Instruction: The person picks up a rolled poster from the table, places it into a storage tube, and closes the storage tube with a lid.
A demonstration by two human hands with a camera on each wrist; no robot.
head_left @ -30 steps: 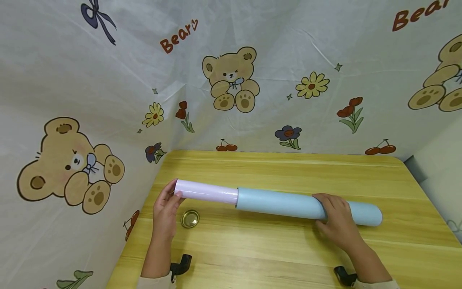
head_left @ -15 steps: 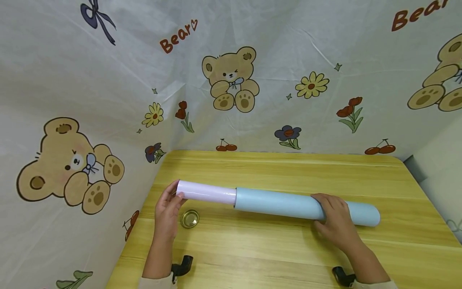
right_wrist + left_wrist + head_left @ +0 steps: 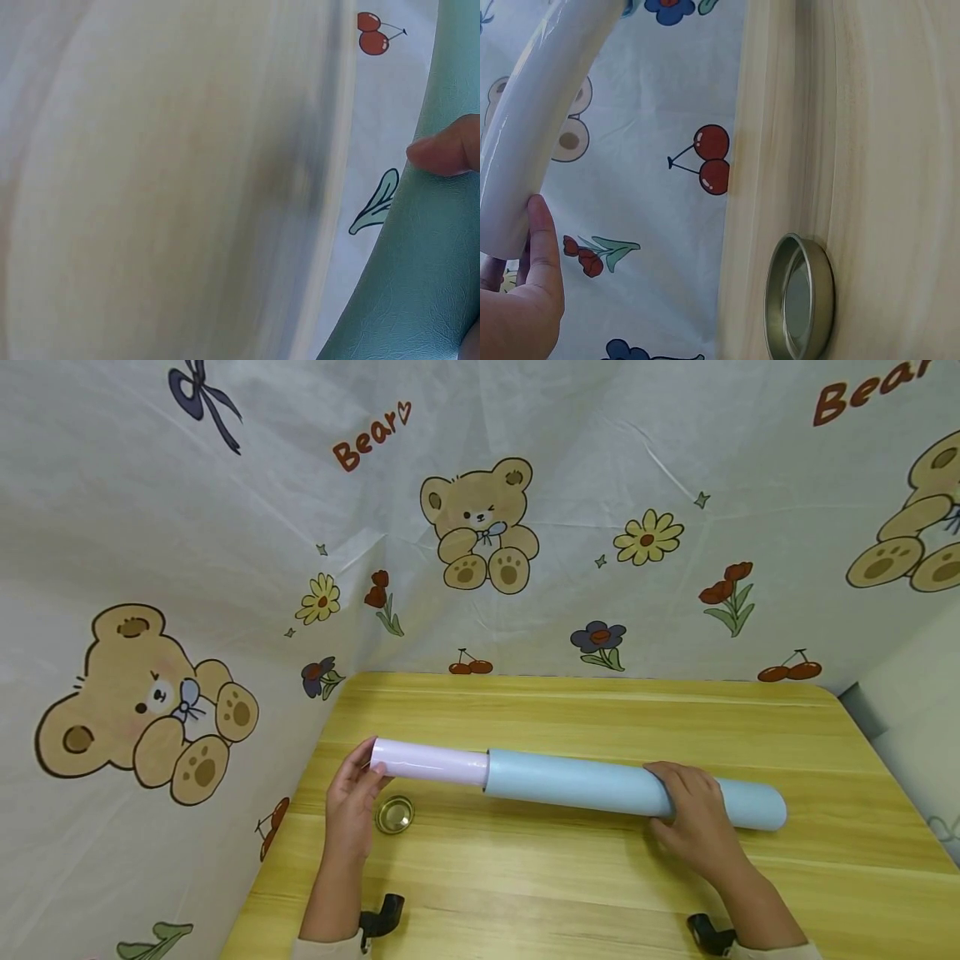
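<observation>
A smooth lilac tube [image 3: 431, 762] sticks out of the left end of a wider light blue cylindrical tube [image 3: 570, 781]; the rest of it is hidden inside. With thumb and fingers, my left hand [image 3: 350, 797] holds the lilac tube at its far left end. My right hand [image 3: 696, 814] grips the blue tube toward its right end, fingers over the top and thumb on the near side. In the right wrist view, the thumb [image 3: 450, 148] presses on the blue tube's finely creased surface. Both tubes tilt slightly down to the right and appear raised off the table.
A small round gold metal lid [image 3: 394, 815] lies hollow side up on the wooden table [image 3: 525, 877], close to my left hand. Behind the table and along its left hangs a white cloth [image 3: 562, 460] printed with bears and flowers. Black wrist mounts [image 3: 382, 916] show at both forearms.
My left hand has shifted a little right and the blue tube a little left with my right hand. Less of the lilac tube shows outside the blue one. The gold lid stays put.
</observation>
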